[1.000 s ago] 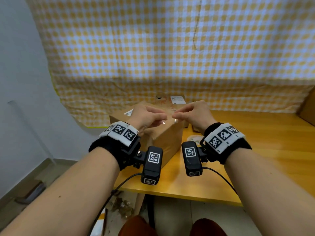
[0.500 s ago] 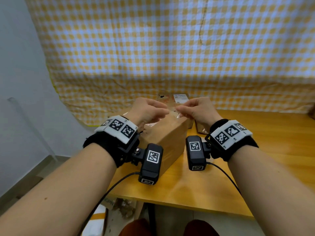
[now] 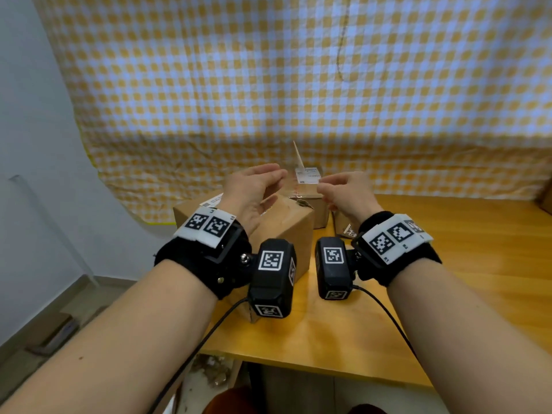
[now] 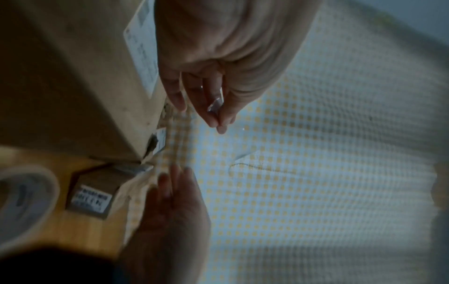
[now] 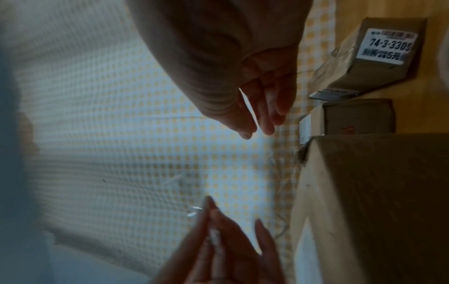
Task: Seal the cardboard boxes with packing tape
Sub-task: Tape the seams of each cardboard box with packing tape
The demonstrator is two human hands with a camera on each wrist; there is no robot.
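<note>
**While a strip of tape waits over the box**

Though the clear film is hard to make out, the right hand seems to pinch a tape strip. The left hand hangs slack and holds nothing. The next move is likely to press the strip along the seam of the large box below. On the surface I count one large box, two small boxes behind it and one tape roll.

A makeshift packing corner in a plain room is suggested: a wooden desk is set against a yellow-and-white checked cloth hung as a backdrop beside a bare white wall. Labelled cardboard boxes are stood on the desk, and scraps are seen on the floor beneath.
</note>
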